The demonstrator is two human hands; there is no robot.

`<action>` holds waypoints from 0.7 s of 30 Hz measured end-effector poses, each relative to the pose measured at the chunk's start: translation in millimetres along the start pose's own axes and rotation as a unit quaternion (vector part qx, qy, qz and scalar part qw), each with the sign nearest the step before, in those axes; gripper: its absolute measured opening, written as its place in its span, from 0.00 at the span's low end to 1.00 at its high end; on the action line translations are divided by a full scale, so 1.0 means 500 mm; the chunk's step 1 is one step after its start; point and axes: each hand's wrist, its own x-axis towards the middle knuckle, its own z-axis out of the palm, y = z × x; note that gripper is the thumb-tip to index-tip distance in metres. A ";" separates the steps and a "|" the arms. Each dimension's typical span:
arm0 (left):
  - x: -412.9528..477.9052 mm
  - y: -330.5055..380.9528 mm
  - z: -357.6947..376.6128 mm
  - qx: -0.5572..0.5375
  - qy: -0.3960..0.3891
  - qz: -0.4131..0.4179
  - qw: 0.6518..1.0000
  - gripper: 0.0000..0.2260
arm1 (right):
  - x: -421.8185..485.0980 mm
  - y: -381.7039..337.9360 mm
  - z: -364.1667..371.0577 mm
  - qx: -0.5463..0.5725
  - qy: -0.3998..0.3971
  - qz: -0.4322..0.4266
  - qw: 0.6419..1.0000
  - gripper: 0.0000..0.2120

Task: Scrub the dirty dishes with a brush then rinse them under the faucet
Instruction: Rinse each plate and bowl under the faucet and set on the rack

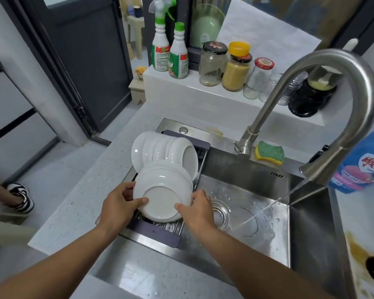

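Holding a white plate (162,197) by its two sides, the person tilts it over the grey drying rack (156,233) that spans the left end of the steel sink (307,223), with its underside turned up toward them. The left hand (121,203) has its grip clamped on the plate's left rim, thumb pressed on the base; the right hand (198,209) is clamped the same way on the right rim. Just behind it, a row of dishes (160,149) stands on edge in the rack (how many, I cannot tell for sure). Water runs from the faucet (333,67), the stream (266,209) slanting into the basin, well apart from the held plate. A green and yellow sponge (269,152) lies by the faucet's foot, a blue bottle (363,162) stands at the right, and the pale counter (84,201) runs along the left.
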 end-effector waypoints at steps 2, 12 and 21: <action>0.003 -0.004 0.005 -0.003 0.010 -0.004 1.000 0.24 | 0.002 0.001 0.006 0.006 0.007 0.004 1.000 0.24; 0.026 -0.006 0.003 0.030 -0.013 -0.006 0.999 0.28 | 0.008 0.012 0.002 -0.048 0.004 -0.017 0.999 0.24; 0.031 0.024 0.012 0.073 -0.021 0.053 0.996 0.30 | 0.020 0.023 -0.007 -0.005 -0.013 -0.026 1.000 0.23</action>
